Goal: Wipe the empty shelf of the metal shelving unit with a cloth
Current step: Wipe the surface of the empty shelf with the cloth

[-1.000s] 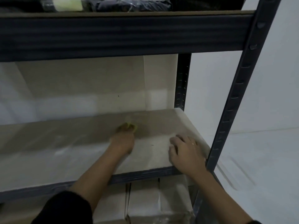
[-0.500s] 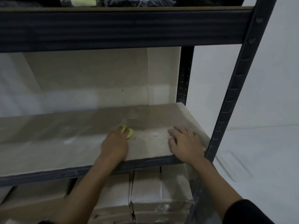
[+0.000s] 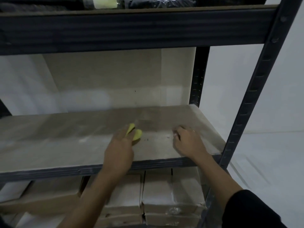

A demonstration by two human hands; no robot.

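The empty shelf (image 3: 57, 145) is a dusty beige board in a dark metal shelving unit, spanning the middle of the view. My left hand (image 3: 119, 150) grips a small yellow cloth (image 3: 137, 134) and presses it on the board near the front middle; only the cloth's far end shows past my fingers. My right hand (image 3: 187, 142) rests on the board further right, near the front right corner, fingers curled loosely with nothing in it. Small dark specks lie on the board between the two hands.
The front right upright post (image 3: 256, 89) stands just right of my right hand. The shelf above (image 3: 131, 28) carries dark bundles and a pale yellow item. Taped cardboard boxes (image 3: 158, 195) fill the level below. White wall and floor lie to the right.
My left hand has drawn the cloth back from the middle of the board toward the front edge. My right hand's fingers have curled in slightly; it stays at the right.
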